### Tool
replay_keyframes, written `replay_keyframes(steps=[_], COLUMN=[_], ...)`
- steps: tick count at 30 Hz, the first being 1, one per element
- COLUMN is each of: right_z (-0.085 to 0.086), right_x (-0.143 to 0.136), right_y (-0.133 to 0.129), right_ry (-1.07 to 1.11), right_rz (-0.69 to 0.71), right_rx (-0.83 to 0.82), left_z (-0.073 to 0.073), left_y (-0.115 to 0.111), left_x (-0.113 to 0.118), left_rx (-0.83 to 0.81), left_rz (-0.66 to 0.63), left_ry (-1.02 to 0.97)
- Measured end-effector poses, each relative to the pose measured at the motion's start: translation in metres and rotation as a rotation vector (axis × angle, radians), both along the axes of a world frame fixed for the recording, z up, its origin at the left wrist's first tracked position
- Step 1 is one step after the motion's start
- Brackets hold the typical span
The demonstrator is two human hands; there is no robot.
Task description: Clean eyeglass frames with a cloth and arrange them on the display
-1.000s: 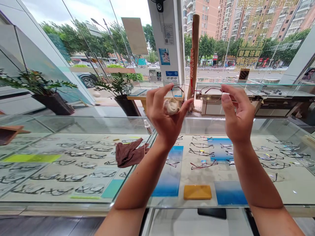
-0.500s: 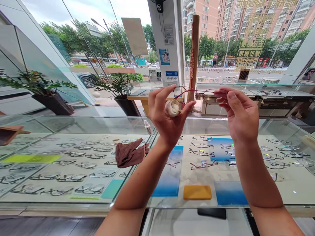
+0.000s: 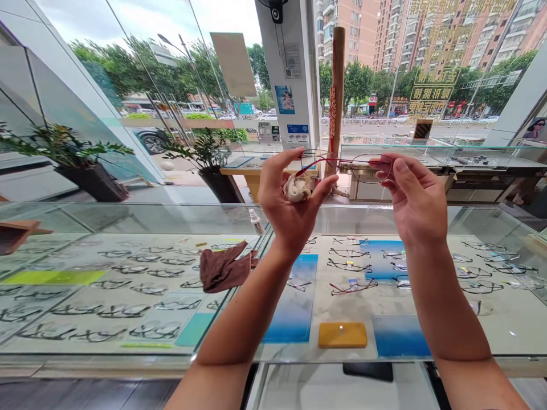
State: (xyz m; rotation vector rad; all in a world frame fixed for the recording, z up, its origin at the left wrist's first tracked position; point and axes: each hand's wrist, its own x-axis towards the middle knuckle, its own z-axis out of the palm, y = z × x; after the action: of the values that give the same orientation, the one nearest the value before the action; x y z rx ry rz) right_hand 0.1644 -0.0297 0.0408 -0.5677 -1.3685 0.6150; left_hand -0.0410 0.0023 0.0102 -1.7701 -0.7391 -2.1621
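While our left hand [image 3: 287,212] and right hand [image 3: 421,204] pinch the glasses [image 3: 345,162] in their fingers, a wad [image 3: 296,188] in the left palm, we should press lightly so nothing bends.

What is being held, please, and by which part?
Eyeglasses, by the rims: left hand on one, right hand at the other's outer side. The left holds a whitish wad.

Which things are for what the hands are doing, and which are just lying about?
In use:
glasses, held by the left hand and right hand
crumpled white wad, in the left hand

Seemingly just lying about:
brown cloth
small white bottle
flat yellow object
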Motion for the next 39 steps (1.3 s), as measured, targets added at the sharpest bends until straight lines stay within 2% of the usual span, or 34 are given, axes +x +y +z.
replay_keyframes(steps=[4,12,16,22,29,39], right_z=[0.000,0.004,0.002,-0.001,-0.001,0.001], right_x=[0.001,0.002,0.001,-0.001,0.000,-0.005], right_y=[-0.001,0.008,0.011,0.009,0.009,0.005], right_ry=[-0.102,-0.265,-0.205,-0.133,-0.096,0.051], right_rz=[-0.029,0.041,0.079,0.174,0.082,0.216], right_rx=[0.006,0.034,0.037,0.043,0.007,-0.109], left_z=[0.001,0.003,0.003,0.004,0.002,0.001], left_y=[0.000,-0.004,-0.004,-0.007,-0.007,-0.009], left_x=[-0.001,0.002,0.002,0.003,0.002,0.008], left_rx=[-0.020,-0.028,-0.034,-0.017,-0.016,-0.008], left_rz=[-0.025,-0.022,-0.055,-0.036,0.006,-0.062], left_ry=[0.007,0.039,0.042,0.046,0.046,0.006])
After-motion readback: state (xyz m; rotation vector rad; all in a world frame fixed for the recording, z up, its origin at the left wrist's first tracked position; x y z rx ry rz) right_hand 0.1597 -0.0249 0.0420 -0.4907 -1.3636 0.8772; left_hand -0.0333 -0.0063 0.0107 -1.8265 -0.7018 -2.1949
